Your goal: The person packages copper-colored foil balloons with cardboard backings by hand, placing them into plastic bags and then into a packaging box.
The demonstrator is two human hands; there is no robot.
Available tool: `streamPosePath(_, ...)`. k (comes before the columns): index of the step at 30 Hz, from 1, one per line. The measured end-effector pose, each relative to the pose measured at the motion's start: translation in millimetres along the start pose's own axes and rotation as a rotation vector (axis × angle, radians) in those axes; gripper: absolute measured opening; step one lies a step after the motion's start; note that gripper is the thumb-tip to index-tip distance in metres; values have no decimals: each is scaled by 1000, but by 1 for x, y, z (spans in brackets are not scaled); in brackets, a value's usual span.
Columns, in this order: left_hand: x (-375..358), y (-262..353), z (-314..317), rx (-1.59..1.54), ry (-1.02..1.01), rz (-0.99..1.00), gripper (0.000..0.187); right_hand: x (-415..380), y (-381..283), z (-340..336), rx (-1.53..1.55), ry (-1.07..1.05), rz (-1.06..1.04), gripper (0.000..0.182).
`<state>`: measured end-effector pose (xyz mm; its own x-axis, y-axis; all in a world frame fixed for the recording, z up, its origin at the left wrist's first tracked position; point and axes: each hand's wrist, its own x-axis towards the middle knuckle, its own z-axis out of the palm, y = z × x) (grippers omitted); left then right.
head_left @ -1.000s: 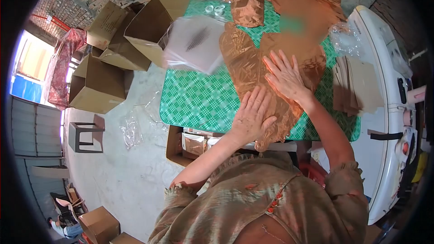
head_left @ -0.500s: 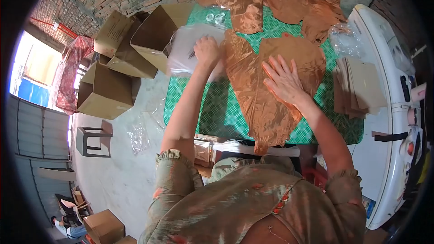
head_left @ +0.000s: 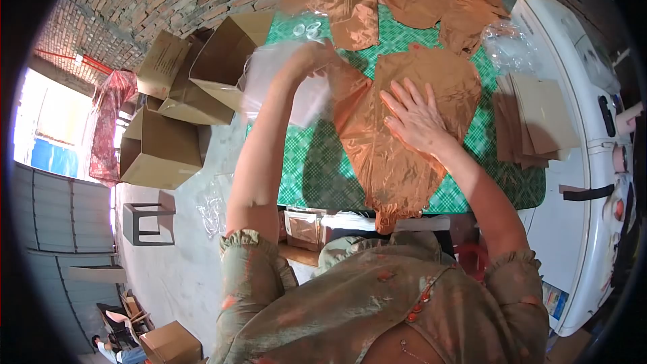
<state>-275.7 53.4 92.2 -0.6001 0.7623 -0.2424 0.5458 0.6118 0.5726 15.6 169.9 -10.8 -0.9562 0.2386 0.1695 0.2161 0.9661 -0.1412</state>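
Observation:
My right hand [head_left: 419,116] lies flat with fingers spread on a shiny copper-coloured garment [head_left: 397,168]. The garment is spread over the green checked tabletop [head_left: 317,162], its narrow gathered end toward my body. My left hand [head_left: 315,59] is smeared by motion at the garment's upper left edge, its fingers bent down and mostly hidden. Whether it grips the cloth I cannot tell. Beneath and beside this hand lies a stack of clear plastic bags [head_left: 280,87].
More copper-coloured garments [head_left: 411,0] lie along the far edge. To the right are stacked cardboard sheets [head_left: 536,114], crumpled clear plastic [head_left: 505,44] and a white appliance [head_left: 573,182]. Open cardboard boxes [head_left: 162,148] stand at left, near a small grey stool [head_left: 148,222].
My left hand has moved from over the plastic bags up and slightly right to the garment's edge. My right hand stays flat on the garment. The whole view has shifted slightly.

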Motion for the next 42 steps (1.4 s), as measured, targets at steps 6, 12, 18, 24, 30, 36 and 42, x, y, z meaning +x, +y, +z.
streamPosePath(6, -36, 72, 6, -652, -206, 225, 26, 0, -2, -2, -50, -9, -2, 62)
streamPosePath(12, -22, 70, 83, -717, 37, 480, 23, 5, -10, -30, -118, -286, 58, 55)
streamPosePath(18, -66, -13, 115, 138, 535, 712, 26, 1, -3, -6, 5, -14, 11, 54)
streamPosePath(24, -99, -17, 133, 444, 540, 661, 42, 0, -5, -12, -47, -18, 6, 50)
streamPosePath(30, -102, 1, 155, 429, 540, 591, 51, 1, -3, -4, -22, 30, 28, 52)
streamPosePath(36, -102, 8, 168, 439, 477, 570, 51, 1, -3, -7, 43, 92, -25, 51)
streamPosePath(42, -98, 9, 176, 434, 581, 615, 54, 2, 2, 3, 64, 147, -20, 47)
